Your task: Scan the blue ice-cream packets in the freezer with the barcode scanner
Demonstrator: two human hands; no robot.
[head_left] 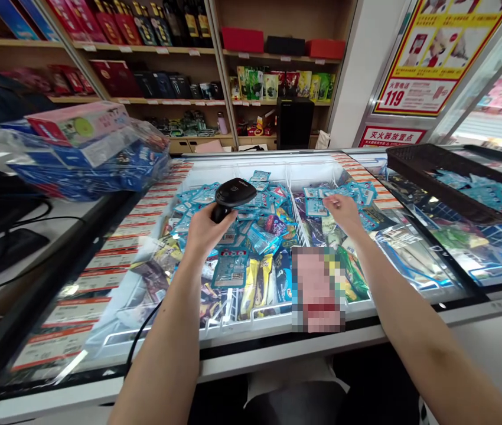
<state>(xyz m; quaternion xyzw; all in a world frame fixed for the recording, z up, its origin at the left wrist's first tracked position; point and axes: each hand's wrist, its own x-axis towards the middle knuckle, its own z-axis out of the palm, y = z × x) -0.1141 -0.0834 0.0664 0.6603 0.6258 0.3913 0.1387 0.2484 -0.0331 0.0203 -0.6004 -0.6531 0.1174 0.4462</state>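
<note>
scanner (235,191), smooth, black, tight in left hand (207,229); flat glossy packet (315,208) in pinch of right hand (344,211)

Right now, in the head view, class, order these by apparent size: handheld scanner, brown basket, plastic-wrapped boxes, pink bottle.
1. Plastic-wrapped boxes
2. Brown basket, at the right edge
3. Handheld scanner
4. Pink bottle, farther off on a shelf

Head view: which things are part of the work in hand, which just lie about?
In use:
- black scanner, in the left hand
- blue packets, at the right hand

Apparently just there:
- plastic-wrapped boxes
- shelf bottles
- brown basket (similar packets inside; role unclear)
</note>
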